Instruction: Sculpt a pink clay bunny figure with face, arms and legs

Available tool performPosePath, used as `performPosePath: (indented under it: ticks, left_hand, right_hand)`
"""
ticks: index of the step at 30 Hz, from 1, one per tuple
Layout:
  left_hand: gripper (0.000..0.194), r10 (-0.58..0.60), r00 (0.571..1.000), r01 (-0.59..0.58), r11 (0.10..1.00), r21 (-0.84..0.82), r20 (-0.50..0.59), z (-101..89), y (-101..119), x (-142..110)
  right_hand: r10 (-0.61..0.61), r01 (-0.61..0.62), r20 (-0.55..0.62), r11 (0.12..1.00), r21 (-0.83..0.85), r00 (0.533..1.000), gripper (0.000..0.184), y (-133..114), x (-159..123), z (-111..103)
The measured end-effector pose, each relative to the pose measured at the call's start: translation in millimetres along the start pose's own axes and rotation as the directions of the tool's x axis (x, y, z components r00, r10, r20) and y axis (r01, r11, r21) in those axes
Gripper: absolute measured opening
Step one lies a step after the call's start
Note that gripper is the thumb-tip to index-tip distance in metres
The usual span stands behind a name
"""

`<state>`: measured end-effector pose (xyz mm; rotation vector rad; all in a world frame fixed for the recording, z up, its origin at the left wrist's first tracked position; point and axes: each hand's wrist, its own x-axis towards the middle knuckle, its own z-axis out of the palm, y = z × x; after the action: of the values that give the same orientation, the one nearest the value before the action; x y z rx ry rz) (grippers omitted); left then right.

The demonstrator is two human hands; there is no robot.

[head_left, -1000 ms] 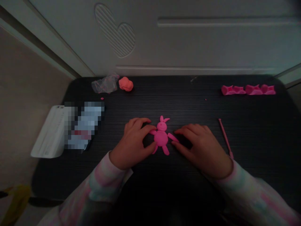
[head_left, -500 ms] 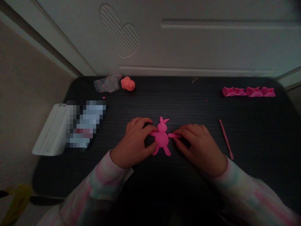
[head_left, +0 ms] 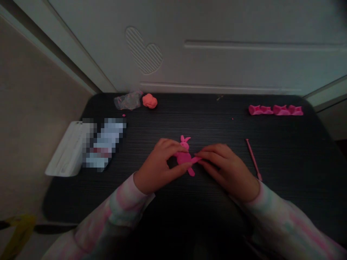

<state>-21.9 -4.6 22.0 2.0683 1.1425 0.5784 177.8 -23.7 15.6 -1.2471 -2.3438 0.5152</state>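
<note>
A pink clay rabbit with two ears, a round head, a round body and stubby limbs lies on the dark table. My left hand reaches over it from the left, its fingers and thumb closed about the body and covering one arm and one leg. On the other side my right hand pinches the outer end of the rabbit's arm, a thin pink strip, between thumb and fingertips. The strip meets the body close to my left thumb; whether it is joined there I cannot tell.
A pink modelling tool lies right of my right hand. Behind are torn pink pieces, an orange clay lump and a clear wrapper. A blurred phone-like slab and a white packet lie left. A white panel borders the back.
My left hand has moved right, its fingers now over the rabbit's body. The arm strip in my right hand has tilted, and its inner end has shifted lower on the body. The view has shifted slightly.
</note>
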Motion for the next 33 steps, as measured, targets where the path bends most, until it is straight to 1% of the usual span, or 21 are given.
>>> performPosePath:
  ticks: [2, 4, 6, 8, 11, 14, 16, 18, 20, 22, 23, 25, 27, 29, 33]
  left_hand:
    - [0.021, 0.014, 1.000, -0.012, 0.996, -0.090, 0.021, 3.2, 6.8, -1.1]
    - [0.016, -0.013, 0.999, 0.017, 0.987, -0.157, 0.032, 5.1, 14.8, -2.3]
    - [0.013, -0.048, 0.998, 0.055, 0.974, -0.222, 0.034, 5.7, 23.8, -4.3]
    - [0.012, -0.077, 0.996, 0.084, 0.952, -0.294, 0.036, 6.3, 33.0, -7.9]
    - [0.013, -0.134, 0.991, 0.132, 0.907, -0.400, 0.023, 10.3, 45.4, -16.6]
    - [0.012, -0.180, 0.983, 0.168, 0.847, -0.505, 0.025, 17.6, 53.5, -27.0]
    - [0.013, -0.187, 0.980, 0.193, 0.815, -0.546, 0.068, 23.1, 55.5, -33.5]
    - [0.014, -0.207, 0.969, 0.246, 0.782, -0.573, 0.135, 28.3, 54.6, -39.1]
    - [0.014, -0.239, 0.950, 0.311, 0.715, -0.626, 0.199, 33.1, 51.8, -43.4]
    - [0.013, -0.260, 0.936, 0.351, 0.638, -0.685, 0.238, 36.9, 48.6, -46.5]
    - [0.012, -0.269, 0.932, 0.361, 0.614, -0.702, 0.245, 38.4, 47.2, -47.5]
    - [0.011, -0.296, 0.923, 0.379, 0.592, -0.711, 0.246, 40.6, 45.4, -48.9]
    - [0.009, -0.333, 0.910, 0.401, 0.565, -0.721, 0.246, 42.8, 44.7, -49.7]
    - [0.007, -0.363, 0.897, 0.419, 0.517, -0.746, 0.253, 45.5, 44.4, -50.3]
    - [0.007, -0.400, 0.872, 0.453, 0.442, -0.774, 0.282, 51.5, 42.6, -51.3]
  right_hand:
    - [-0.029, 0.029, -0.005, 0.995, 0.099, 1.000, 0.018, -5.6, 0.3, -4.8]
    - [-0.031, 0.036, -0.028, 0.982, 0.184, 0.999, 0.017, -12.5, -0.4, -11.5]
    - [-0.009, 0.018, -0.040, 0.973, 0.231, 0.999, 0.016, -20.6, -2.8, -19.6]
    - [0.047, -0.037, -0.032, 0.968, 0.248, 0.998, 0.015, -29.1, -7.1, -28.1]
    - [0.160, -0.151, -0.012, 0.951, 0.269, 0.987, 0.015, -41.1, -16.9, -37.6]
    - [0.253, -0.233, -0.026, 0.924, 0.305, 0.967, 0.015, -50.0, -29.1, -38.9]
    - [0.291, -0.264, -0.033, 0.904, 0.335, 0.956, 0.015, -53.8, -37.5, -35.1]
    - [0.309, -0.275, -0.037, 0.890, 0.363, 0.950, 0.015, -56.5, -45.3, -28.7]
    - [0.313, -0.274, -0.042, 0.883, 0.382, 0.949, 0.015, -58.2, -52.3, -21.3]
    - [0.290, -0.254, -0.042, 0.889, 0.380, 0.956, 0.019, -59.2, -58.2, -13.4]
    - [0.274, -0.240, -0.043, 0.898, 0.368, 0.961, 0.024, -59.4, -60.7, -9.5]
    - [0.241, -0.211, -0.054, 0.923, 0.322, 0.969, 0.038, -59.2, -64.7, -1.2]
    - [0.211, -0.182, -0.082, 0.946, 0.268, 0.974, 0.047, -58.3, -67.5, 7.6]
    - [0.190, -0.159, -0.116, 0.960, 0.231, 0.975, 0.049, -56.8, -69.3, 16.4]
    - [0.174, -0.135, -0.194, 0.971, 0.198, 0.965, 0.040, -53.2, -71.6, 30.5]
